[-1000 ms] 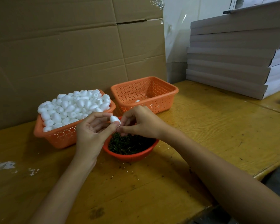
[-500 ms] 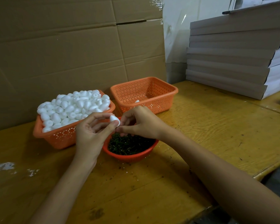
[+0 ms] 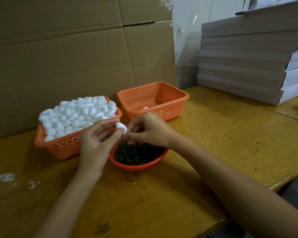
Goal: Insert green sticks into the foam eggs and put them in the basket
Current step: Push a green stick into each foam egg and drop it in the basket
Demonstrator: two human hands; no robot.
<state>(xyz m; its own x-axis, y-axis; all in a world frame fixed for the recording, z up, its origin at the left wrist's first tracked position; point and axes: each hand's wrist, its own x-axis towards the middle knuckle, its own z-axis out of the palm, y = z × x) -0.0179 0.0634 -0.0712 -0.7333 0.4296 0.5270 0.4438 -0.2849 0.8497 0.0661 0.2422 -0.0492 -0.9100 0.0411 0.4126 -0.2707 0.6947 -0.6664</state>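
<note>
Little has moved in the last second: both hands stay raised over the bowl, only the fingertips shifting. At the left, an orange perforated plastic basket is heaped with white foam eggs. The left hand pinches a small white foam egg between thumb and fingers. The right hand, fingers curled, pinches that egg's lower end; whether a stick sits between them is hidden. Below is a round orange bowl of short green sticks. Behind it, a second orange perforated basket holds one finished egg, all on the yellow wooden table
</note>
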